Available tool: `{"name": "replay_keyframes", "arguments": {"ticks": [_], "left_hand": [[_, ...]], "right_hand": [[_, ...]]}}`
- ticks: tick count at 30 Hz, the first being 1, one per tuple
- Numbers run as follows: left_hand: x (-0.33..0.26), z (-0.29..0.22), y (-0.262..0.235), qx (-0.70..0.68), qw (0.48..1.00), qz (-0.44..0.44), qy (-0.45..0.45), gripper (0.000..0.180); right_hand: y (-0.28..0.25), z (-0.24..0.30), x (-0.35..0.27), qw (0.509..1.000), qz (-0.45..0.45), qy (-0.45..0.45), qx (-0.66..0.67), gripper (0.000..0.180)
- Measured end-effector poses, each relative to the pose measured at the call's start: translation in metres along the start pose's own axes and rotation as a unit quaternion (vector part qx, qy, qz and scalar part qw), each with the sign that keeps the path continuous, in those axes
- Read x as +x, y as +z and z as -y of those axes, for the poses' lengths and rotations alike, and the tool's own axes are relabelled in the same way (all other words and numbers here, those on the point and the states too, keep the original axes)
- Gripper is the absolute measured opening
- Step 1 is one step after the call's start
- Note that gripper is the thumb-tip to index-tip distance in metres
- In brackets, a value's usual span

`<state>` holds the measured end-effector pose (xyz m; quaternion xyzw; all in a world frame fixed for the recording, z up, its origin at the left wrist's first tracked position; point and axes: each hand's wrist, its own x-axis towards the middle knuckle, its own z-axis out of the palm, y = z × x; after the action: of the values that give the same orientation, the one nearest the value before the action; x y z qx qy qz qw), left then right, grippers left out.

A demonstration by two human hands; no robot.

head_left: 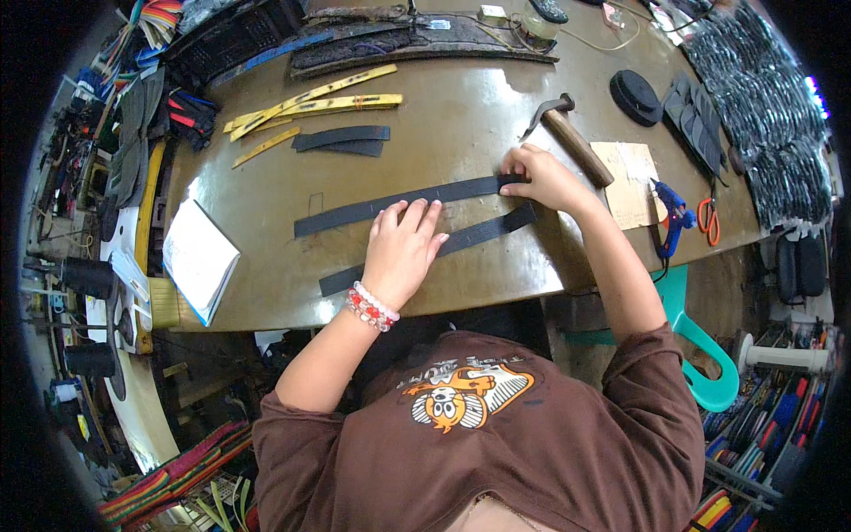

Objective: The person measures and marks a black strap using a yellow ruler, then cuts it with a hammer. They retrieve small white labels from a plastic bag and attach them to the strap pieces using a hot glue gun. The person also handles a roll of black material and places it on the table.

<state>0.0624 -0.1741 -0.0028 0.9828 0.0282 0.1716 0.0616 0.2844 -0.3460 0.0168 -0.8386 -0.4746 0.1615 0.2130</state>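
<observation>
Brown shirt (496,443) with an orange cartoon print fills the bottom of the view, closest to the camera, both forearms reaching up from it onto the worn wooden table (461,133).

Two long dark strips are what the hands are on. The upper strip (390,206) runs under both sets of fingertips: the left hand (403,248), with a red and white bead bracelet (370,309) at the wrist, lies flat with fingers spread and straight, tips pressing on the strip's middle, not gripping anything. The right hand (542,177) has its fingers curled down onto the strip's far right end, pinning it; can't tell if it's actually pinching the end or just pressing. The lower strip (483,232) passes under the left palm and ends just below the right hand's fingers.

Just beyond the right fingers lies a hammer (567,133) with a wooden handle, and past the right wrist a piece of cardboard (631,182), a blue glue gun (674,217) and orange-handled scissors (707,217). Well beyond the left fingertips sit two shorter dark strips (341,139) and some yellow rulers (310,102). Off to the left of the left hand, a white notepad (199,257) sits near the table edge.
</observation>
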Motion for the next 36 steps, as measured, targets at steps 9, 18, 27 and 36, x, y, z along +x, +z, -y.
{"name": "replay_keyframes", "arguments": {"ticks": [9,18,27,36], "left_hand": [[0.006,0.001,0.002,-0.032,0.999,0.013,0.0,0.044],[0.005,0.0,0.002,-0.018,1.0,0.013,-0.007,0.045],[0.005,0.0,-0.001,-0.03,0.999,0.015,-0.006,0.048],[0.008,-0.006,0.0,-0.041,0.998,0.005,-0.036,0.05]], "right_hand": [[0.01,0.008,0.026,0.721,0.152,-0.075,0.671,0.048],[0.031,0.036,0.041,0.969,0.068,-0.026,0.235,0.02],[0.032,0.04,0.037,0.975,0.062,-0.01,0.215,0.019],[0.033,0.039,0.036,0.975,0.05,-0.038,0.213,0.018]]}}
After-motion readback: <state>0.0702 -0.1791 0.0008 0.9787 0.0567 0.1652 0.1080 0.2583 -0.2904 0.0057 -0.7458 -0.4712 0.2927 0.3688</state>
